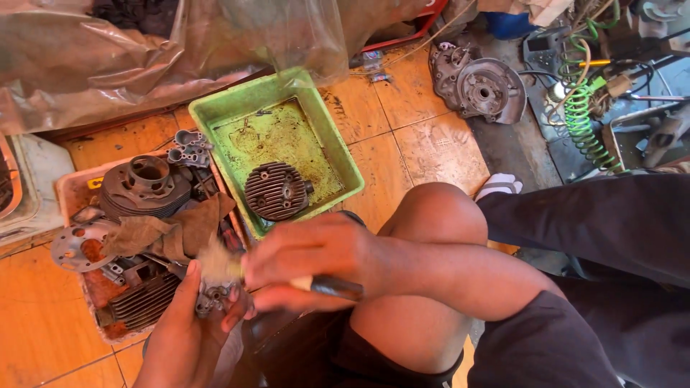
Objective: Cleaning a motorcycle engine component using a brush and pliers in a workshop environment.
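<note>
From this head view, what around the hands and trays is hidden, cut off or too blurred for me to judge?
- Small metal part in the left hand: mostly hidden by fingers and the blurred brush.
- Brush in the right hand: bristles smeared by motion, handle partly covered.
- Parts tray: lower parts hidden under the brown rag.
- Engine cover: detail too small.

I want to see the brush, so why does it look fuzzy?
Head view: the brush and right hand are smeared by motion blur; the left hand with the small metal part is softer too; the green tray stays sharp in even daylight.
</note>
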